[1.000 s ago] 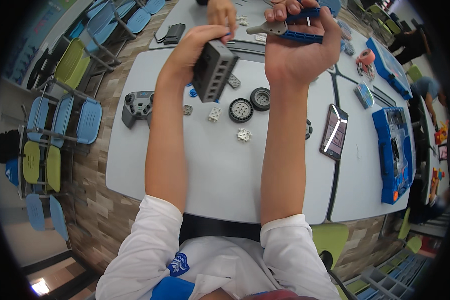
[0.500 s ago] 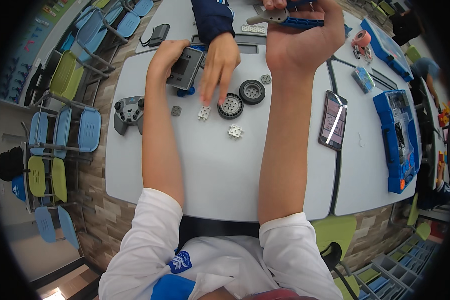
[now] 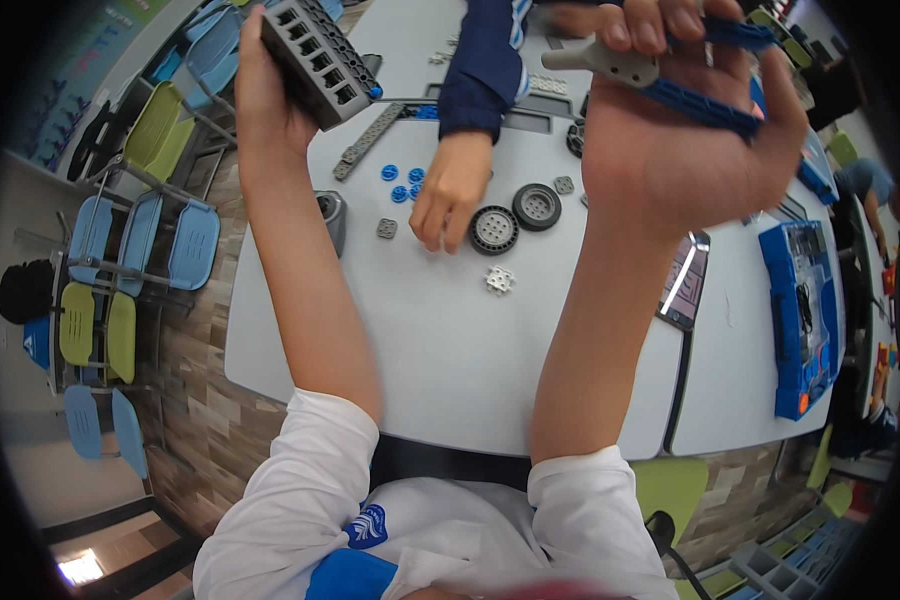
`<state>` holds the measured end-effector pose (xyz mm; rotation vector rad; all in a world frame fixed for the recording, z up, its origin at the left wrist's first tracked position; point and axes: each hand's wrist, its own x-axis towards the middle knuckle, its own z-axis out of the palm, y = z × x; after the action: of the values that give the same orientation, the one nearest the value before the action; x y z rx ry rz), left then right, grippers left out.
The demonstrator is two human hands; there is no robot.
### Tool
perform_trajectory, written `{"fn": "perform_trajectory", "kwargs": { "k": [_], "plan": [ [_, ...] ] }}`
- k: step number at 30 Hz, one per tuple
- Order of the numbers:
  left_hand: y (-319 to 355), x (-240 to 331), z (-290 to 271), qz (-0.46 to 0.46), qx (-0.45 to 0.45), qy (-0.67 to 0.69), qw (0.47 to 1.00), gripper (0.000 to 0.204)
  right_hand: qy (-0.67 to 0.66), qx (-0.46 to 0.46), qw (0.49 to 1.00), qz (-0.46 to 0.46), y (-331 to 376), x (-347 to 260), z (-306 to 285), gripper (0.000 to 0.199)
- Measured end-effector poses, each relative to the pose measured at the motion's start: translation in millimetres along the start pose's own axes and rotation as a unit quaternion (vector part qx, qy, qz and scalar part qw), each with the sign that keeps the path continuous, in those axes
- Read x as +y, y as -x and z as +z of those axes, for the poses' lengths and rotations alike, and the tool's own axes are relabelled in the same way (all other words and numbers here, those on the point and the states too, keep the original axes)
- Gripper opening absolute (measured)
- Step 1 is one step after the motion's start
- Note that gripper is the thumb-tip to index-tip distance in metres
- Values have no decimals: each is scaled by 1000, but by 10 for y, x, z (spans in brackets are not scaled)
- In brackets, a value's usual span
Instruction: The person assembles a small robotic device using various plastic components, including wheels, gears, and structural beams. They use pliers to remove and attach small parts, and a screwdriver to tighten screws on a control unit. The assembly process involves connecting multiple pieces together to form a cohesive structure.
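My left hand (image 3: 268, 115) is raised at the upper left, closed round a grey box-shaped electronic module (image 3: 315, 62) with a row of dark ports facing up. At the upper right my right hand (image 3: 670, 165) is palm up, its fingers curled over a plier-like tool (image 3: 628, 68) with a grey nose and blue handles. Between my arms, a co-worker's hand (image 3: 450, 195) in a navy sleeve reaches to the table, fingers down. Beside it lie two black-tyred wheels (image 3: 494, 230), a white connector piece (image 3: 499, 280), a small grey square plate (image 3: 387, 229) and several blue round parts (image 3: 399, 193).
A long grey beam (image 3: 368, 142) lies past my left forearm, which partly hides a grey game controller (image 3: 330, 220). By my right forearm is a phone (image 3: 685, 285). An open blue case (image 3: 802, 320) stands on the right-hand table. Folding chairs (image 3: 190, 245) line the left.
My left hand has lifted the module up and to the left, turning its ports upward. My right hand has moved right with the tool. The co-worker's hand now covers where a white connector lay.
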<state>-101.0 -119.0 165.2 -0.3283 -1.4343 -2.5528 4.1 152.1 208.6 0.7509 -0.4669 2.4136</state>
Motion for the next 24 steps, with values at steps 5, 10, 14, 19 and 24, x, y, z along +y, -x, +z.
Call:
{"fn": "perform_trajectory", "kwargs": {
  "k": [5,10,14,19,24],
  "plan": [
    [395,221,532,112,49,-22,992,44,21,-61,998,-4,230,94,249,34],
    [587,150,940,115,71,2,991,49,56,-103,993,-6,364,163,261,35],
    [629,305,1076,118,59,-7,991,52,80,-119,990,-12,389,143,275,38],
    [674,277,1302,46,114,-55,991,58,104,-133,985,-22,451,159,244,43],
    [351,200,633,131,194,-115,965,38,131,-126,981,-69,325,-229,241,50]
  ]
}}
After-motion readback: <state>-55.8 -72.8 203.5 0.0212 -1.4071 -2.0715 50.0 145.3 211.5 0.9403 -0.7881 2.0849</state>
